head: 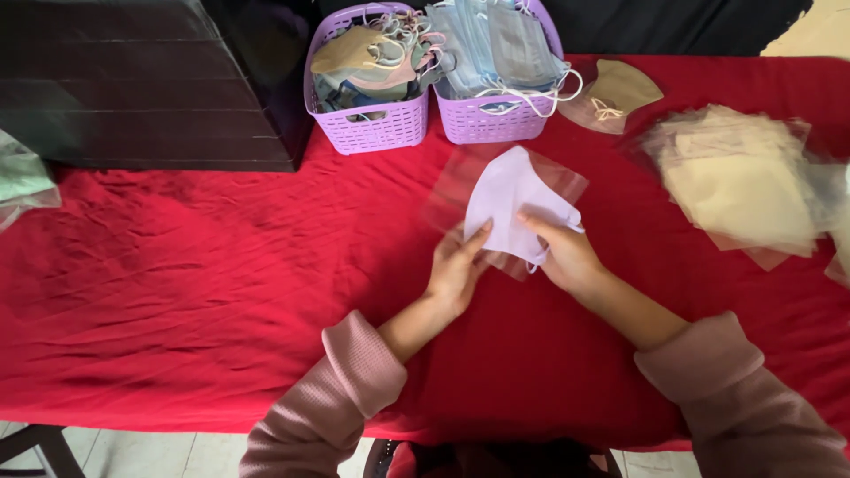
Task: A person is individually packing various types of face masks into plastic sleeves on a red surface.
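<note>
A pale lilac face mask lies partly inside a clear plastic sleeve on the red tablecloth. My left hand grips the near left edge of the mask and sleeve. My right hand holds the mask's near right side, where its white ear loop hangs. Both sleeves are dusty pink.
Two purple baskets filled with masks stand at the back centre. A tan mask lies to their right. A stack of bagged tan masks sits at the right. A dark box occupies the back left.
</note>
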